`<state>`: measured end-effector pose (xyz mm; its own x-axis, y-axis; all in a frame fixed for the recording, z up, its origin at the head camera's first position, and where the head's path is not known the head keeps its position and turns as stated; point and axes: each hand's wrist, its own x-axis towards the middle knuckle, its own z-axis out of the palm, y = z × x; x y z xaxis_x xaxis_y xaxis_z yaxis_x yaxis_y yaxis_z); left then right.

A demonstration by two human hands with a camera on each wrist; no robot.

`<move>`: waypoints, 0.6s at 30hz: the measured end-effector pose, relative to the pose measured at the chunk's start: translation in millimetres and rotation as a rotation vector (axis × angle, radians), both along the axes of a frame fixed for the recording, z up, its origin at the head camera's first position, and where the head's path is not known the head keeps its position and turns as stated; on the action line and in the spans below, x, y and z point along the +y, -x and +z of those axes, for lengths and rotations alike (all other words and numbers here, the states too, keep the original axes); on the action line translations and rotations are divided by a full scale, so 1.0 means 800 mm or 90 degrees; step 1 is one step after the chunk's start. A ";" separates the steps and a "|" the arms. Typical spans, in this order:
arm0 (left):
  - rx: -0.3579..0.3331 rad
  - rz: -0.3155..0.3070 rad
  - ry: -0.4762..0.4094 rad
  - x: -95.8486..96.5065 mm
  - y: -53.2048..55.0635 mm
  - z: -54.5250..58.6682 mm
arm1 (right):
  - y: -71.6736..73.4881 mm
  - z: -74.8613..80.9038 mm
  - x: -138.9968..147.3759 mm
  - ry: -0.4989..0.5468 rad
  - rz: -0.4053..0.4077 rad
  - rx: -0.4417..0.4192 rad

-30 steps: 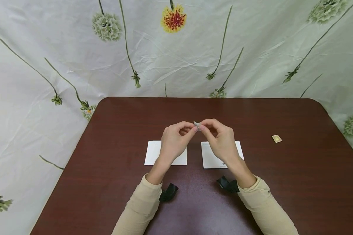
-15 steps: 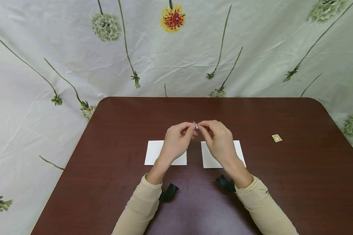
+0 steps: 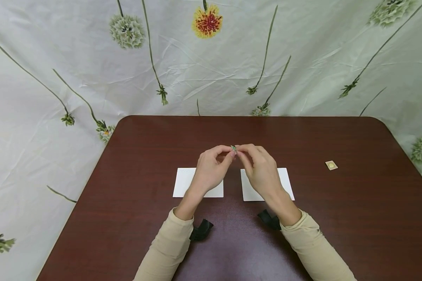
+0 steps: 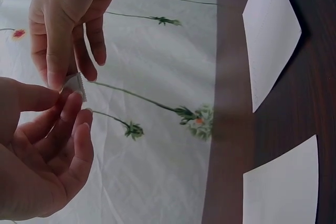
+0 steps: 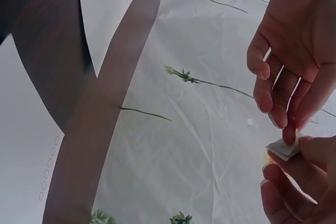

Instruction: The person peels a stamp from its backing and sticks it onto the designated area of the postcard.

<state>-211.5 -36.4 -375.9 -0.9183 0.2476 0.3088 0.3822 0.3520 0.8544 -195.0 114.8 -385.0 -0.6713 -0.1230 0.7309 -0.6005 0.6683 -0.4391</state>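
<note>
Between the fingertips of both hands is a small postage stamp [image 3: 233, 148] with serrated edges, held up above the table. In the head view it looks partly green; its pale side shows in the left wrist view, where the stamp [image 4: 79, 85] seems bent or folded. My left hand [image 3: 210, 169] pinches it between thumb and forefinger, the other fingers loosely bent. From the other side, my right hand [image 3: 263, 171] pinches it as well. Below the hands lie a left white envelope or card [image 3: 183, 183] and a right one [image 3: 285, 183], each partly covered by a hand.
A small cream square [image 3: 331, 165], like another stamp, lies on the right of the brown table [image 3: 144, 234]. Small printed circles line the edge of one white card [image 5: 26, 145]. Behind the table hangs a flowered cloth [image 3: 183, 58]. A black strap [image 3: 201, 230] shows near the left sleeve.
The stamp has been turned in the fingers; it looked greyish, then thin and white, and now shows green. My right hand has shifted slightly left, covering a mark on the right card.
</note>
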 end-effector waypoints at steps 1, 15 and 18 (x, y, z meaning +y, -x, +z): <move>-0.001 -0.001 0.002 0.000 0.000 0.000 | 0.000 0.000 0.000 0.001 0.003 0.005; -0.005 -0.026 0.002 -0.002 0.000 0.003 | 0.005 0.001 0.006 0.053 0.059 -0.006; -0.006 -0.023 0.003 -0.003 0.000 0.003 | 0.005 0.002 0.006 0.075 0.077 -0.026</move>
